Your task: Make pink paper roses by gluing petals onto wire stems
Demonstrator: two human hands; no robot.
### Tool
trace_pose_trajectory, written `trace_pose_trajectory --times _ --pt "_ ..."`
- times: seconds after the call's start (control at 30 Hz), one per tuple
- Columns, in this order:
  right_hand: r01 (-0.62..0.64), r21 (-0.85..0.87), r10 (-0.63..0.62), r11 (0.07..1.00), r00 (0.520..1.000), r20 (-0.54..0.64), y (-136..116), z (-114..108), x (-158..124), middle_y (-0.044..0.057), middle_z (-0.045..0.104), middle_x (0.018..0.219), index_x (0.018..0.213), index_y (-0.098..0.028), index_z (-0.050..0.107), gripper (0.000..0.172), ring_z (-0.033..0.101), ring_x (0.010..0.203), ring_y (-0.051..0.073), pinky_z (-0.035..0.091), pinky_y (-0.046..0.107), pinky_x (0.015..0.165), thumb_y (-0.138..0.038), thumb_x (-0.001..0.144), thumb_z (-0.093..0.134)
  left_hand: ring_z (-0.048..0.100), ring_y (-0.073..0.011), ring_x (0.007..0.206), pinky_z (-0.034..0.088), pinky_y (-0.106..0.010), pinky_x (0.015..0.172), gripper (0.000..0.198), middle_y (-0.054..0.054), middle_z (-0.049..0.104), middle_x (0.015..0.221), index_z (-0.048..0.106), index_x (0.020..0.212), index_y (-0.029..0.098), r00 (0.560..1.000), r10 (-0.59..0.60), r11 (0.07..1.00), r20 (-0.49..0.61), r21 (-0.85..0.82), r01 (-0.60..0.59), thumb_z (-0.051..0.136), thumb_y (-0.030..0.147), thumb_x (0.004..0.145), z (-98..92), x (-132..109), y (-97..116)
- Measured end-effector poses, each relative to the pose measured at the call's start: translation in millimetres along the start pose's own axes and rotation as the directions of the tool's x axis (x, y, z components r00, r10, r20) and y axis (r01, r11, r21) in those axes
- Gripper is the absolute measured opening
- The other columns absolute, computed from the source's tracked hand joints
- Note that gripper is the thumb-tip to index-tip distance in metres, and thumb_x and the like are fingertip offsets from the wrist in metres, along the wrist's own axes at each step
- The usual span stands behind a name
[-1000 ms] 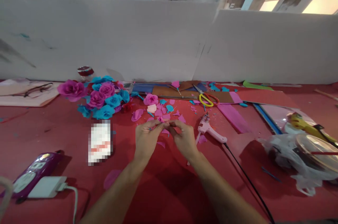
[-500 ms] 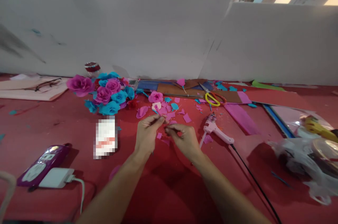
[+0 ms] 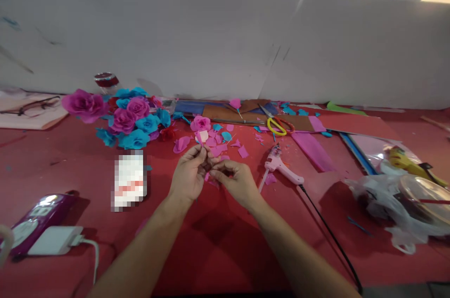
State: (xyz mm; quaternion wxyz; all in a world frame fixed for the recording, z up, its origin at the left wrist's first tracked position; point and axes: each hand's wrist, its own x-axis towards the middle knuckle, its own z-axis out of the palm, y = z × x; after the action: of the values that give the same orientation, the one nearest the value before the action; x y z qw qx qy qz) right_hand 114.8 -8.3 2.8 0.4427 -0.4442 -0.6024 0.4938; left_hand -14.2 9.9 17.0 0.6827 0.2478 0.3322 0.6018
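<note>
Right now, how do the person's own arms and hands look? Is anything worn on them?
Both are bare: no sleeve shows on the left forearm or the right forearm. The left hand and the right hand wear no gloves. I see no watch or bracelet; the fingers are too small and blurred to rule out a thin ring.

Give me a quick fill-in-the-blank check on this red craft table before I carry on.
The pink plastic hot-glue gun lies to the ___ of the right hand. The left hand is nearer the bunch of magenta and ___ paper roses. The white block charger lies by a ___ power strip.
Missing words: right; blue; purple.
</note>
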Motion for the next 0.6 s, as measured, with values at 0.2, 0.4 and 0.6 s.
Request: trace_pose_trajectory --times 0.2,0.4,0.6 --pt "0.046 -0.225 -0.05 0.973 0.999 -0.014 -5.1 -1.8 -2.3 -0.002 0.058 0.06 0.067 -0.017 0.063 0.011 0.05 0.056 0.01 0.04 0.022 0.057 -0.015 0.076 0.058 0.053 -0.0082 0.051 0.051 -0.026 0.063 0.009 0.003 0.055 0.057 0.059 0.069 0.015 1.0 -0.001 1.0 -0.011 0.027 0.001 0.062 0.015 0.077 1.5 0.3 -4.0" --pt "0.061 -0.324 -0.071 0.944 0.997 -0.019 -4.6 -0.8 -3.4 0.0 0.065 0.069 0.076 -0.018 0.065 0.009 0.057 0.063 0.012 0.041 0.021 0.061 -0.015 0.079 0.058 0.051 -0.0072 0.052 0.047 -0.02 0.058 0.012 0.002 0.054 0.06 0.056 0.067 0.015 0.999 -0.007 1.0 -0.043 -0.028 0.006 0.059 0.009 0.077 1.6 0.5 -5.2" --pt "0.113 -0.4 -0.109 0.909 0.993 0.035 -2.7 -0.2 -5.4 -0.002 0.061 0.067 0.083 -0.019 0.062 0.013 0.052 0.056 0.009 0.038 0.019 0.056 -0.01 0.081 0.052 0.044 -0.0056 0.049 0.045 -0.018 0.055 0.014 0.003 0.05 0.06 0.054 0.067 0.016 0.999 -0.005 0.997 -0.034 -0.071 0.003 0.057 0.006 0.078 2.6 0.4 -8.4"
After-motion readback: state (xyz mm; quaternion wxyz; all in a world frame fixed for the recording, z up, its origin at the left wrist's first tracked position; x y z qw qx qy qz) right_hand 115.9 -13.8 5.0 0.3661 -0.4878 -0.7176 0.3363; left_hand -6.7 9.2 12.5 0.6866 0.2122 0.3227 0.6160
